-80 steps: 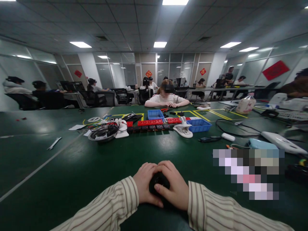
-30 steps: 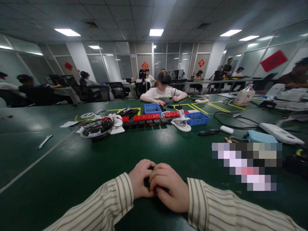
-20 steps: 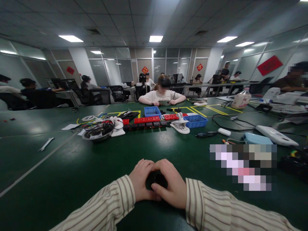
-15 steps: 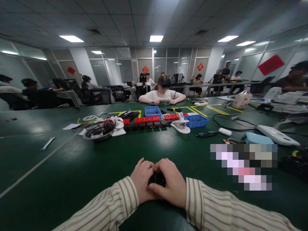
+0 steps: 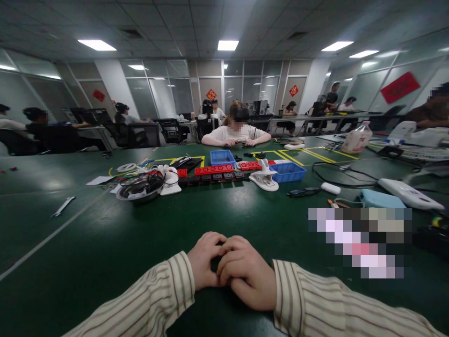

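Green tabletop separates red sockets from curled left hand and right hand, grip unclear; black piece, visible earlier, now hidden

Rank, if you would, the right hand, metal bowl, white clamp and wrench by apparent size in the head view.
Largest to smallest:
1. Right hand, helped by nearness to the camera
2. Metal bowl
3. White clamp
4. Wrench
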Demonstrator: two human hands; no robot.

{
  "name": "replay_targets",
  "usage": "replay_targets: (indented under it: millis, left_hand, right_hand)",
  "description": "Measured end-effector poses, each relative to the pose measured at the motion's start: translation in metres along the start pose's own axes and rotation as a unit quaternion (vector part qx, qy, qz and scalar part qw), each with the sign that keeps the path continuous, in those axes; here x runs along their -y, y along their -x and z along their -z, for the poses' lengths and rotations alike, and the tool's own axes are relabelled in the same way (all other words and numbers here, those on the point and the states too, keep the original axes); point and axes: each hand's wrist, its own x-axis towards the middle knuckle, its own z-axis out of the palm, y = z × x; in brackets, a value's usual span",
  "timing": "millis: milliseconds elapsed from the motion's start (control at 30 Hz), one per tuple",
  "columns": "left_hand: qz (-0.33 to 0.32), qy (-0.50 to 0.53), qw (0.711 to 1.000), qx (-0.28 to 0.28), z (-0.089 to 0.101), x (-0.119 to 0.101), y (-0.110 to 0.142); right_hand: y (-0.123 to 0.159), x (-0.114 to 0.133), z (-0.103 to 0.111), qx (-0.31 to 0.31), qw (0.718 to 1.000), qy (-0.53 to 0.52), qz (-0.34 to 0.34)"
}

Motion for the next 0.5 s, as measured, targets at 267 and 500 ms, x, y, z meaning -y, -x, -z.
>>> replay_targets:
  millis: [267,500]
  left_hand:
    - [0.028,-0.018,0.998,-0.044,-0.003,-0.009,0.002]
    - [0.030,-0.043,0.998,-0.040,0.000,-0.015,0.002]
  right_hand:
    - [0.001,0.003,-0.001,-0.036,0.994,0.058,-0.081]
    - [0.003,0.001,-0.007,-0.003,0.967,0.165,-0.194]
